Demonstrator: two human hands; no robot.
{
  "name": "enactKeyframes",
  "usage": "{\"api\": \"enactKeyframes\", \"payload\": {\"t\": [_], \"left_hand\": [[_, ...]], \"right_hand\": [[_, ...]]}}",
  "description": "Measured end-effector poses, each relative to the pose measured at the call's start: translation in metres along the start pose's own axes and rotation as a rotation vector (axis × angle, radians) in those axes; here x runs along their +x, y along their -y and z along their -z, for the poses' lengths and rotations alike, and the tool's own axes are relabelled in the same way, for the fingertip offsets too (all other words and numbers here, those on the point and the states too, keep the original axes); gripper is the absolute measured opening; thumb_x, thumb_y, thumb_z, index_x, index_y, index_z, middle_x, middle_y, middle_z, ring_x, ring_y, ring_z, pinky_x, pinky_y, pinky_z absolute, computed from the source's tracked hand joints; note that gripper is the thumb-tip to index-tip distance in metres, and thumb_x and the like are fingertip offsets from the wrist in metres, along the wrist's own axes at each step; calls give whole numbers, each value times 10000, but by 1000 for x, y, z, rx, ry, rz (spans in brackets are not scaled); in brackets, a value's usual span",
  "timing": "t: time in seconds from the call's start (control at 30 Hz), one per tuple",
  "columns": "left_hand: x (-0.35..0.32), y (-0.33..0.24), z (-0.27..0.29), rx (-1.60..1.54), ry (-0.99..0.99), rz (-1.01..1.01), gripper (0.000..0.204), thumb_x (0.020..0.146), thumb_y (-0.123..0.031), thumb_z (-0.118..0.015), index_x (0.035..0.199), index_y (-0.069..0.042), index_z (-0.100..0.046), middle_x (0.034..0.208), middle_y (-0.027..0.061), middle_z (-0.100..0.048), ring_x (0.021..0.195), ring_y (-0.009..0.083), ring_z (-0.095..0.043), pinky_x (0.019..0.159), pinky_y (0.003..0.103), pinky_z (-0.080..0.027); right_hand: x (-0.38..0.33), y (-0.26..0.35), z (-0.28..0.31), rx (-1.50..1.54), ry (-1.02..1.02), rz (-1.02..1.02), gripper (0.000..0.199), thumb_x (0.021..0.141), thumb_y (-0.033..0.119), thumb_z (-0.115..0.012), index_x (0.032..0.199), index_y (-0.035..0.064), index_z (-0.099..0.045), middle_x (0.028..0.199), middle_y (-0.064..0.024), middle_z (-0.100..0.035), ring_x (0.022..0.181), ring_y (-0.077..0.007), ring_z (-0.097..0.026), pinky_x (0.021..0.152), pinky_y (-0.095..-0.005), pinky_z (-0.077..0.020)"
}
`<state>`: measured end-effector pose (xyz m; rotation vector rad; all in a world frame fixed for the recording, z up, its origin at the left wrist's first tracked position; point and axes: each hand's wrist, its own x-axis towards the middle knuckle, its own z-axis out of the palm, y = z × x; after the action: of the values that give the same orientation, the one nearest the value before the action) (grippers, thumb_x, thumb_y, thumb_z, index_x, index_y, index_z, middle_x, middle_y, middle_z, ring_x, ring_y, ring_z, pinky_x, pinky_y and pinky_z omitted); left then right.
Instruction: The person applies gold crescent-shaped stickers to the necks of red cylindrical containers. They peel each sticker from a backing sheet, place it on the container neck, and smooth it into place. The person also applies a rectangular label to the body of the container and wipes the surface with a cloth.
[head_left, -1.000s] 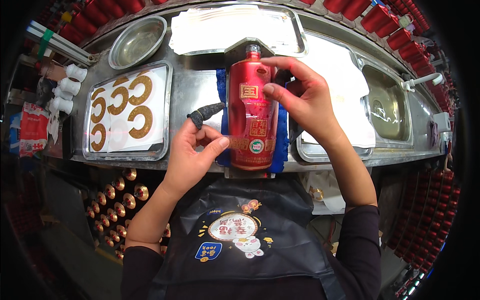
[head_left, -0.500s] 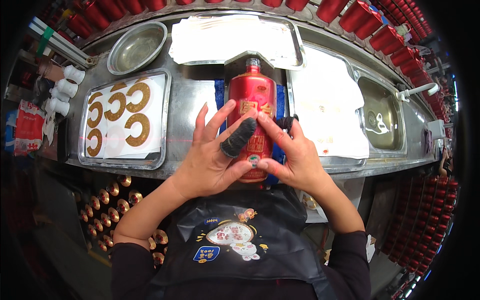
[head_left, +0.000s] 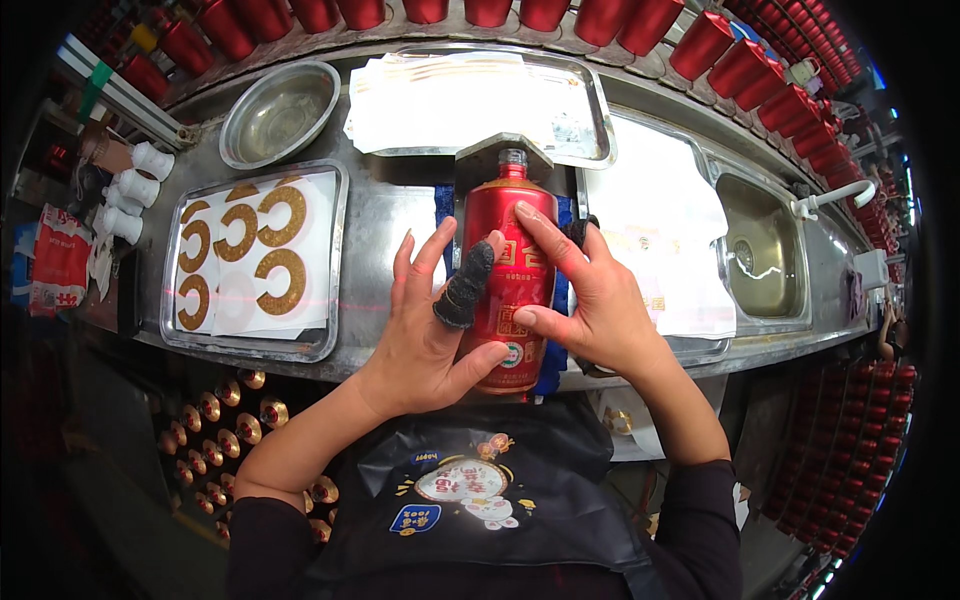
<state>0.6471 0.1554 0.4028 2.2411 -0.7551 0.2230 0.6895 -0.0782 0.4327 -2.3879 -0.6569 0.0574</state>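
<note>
A red glass bottle [head_left: 512,282] with gold lettering and a dark neck lies on its back before me, neck pointing away. It rests on a blue cloth [head_left: 563,215], with an angled grey metal holder [head_left: 488,157] round its neck. My left hand [head_left: 415,345] is at the bottle's left side, fingers spread, the index in a black finger cot touching the glass. My right hand [head_left: 612,312] lies on the right side, index stretched over the upper label and thumb lower down. One of its other fingers also wears a black cot.
At left, a metal tray [head_left: 335,290] carries gold crescent-shaped decals on white sheets. Behind it stands a metal bowl [head_left: 238,133]. Another tray [head_left: 608,150] of white sheets lies at the back. White sheets [head_left: 650,190] and a sink [head_left: 765,205] are to the right. Red cups [head_left: 490,10] line the far edge.
My right index finger has slid up the bottle, away from the left fingertips, and the thumb has shifted onto the label. The left hand has drawn slightly back. The whole view has tilted a little.
</note>
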Motion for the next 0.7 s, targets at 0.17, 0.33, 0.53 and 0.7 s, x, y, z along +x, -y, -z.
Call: {"api": "enactKeyframes", "payload": {"t": [0.17, 0.33, 0.53, 0.7], "left_hand": [[-5, 4, -4, -63, -9, 8, 798, 924, -431, -609, 1573, -132, -254, 1608, 157, -320, 1500, 400, -163, 1166, 646, -58], [-15, 10, -5, -88, -2, -32, 813, 928, -439, -608, 1582, -128, -236, 1610, 165, -314, 1506, 388, -157, 1173, 631, -46], [-17, 11, -10, -105, 5, -14, 826, 926, -446, -612, 1584, -129, -226, 1617, 138, -314, 1509, 388, -149, 1176, 628, -36], [-18, 6, -2, -149, 21, 31, 837, 915, -447, -623, 1583, -129, -231, 1618, 138, -315, 1508, 393, -154, 1174, 632, -44]], "right_hand": [[-5, -9, 5, 143, 35, -65, 781, 853, 598, -675, 1536, 342, -398, 931, -168, -489, 791, -362, -586, 728, -441, -488], [-29, -19, -1, 84, 16, 78, 852, 792, 698, -666, 1523, 323, -435, 908, -161, -472, 721, -320, -577, 668, -407, -470], [-33, -34, -5, -11, 159, -30, 893, 785, 703, -662, 1553, 362, -361, 874, -158, -435, 687, -331, -551, 638, -400, -449], [-34, -24, 3, 16, 187, -33, 884, 783, 638, -721, 1546, 346, -384, 879, -148, -435, 670, -290, -520, 640, -395, -438]]}}
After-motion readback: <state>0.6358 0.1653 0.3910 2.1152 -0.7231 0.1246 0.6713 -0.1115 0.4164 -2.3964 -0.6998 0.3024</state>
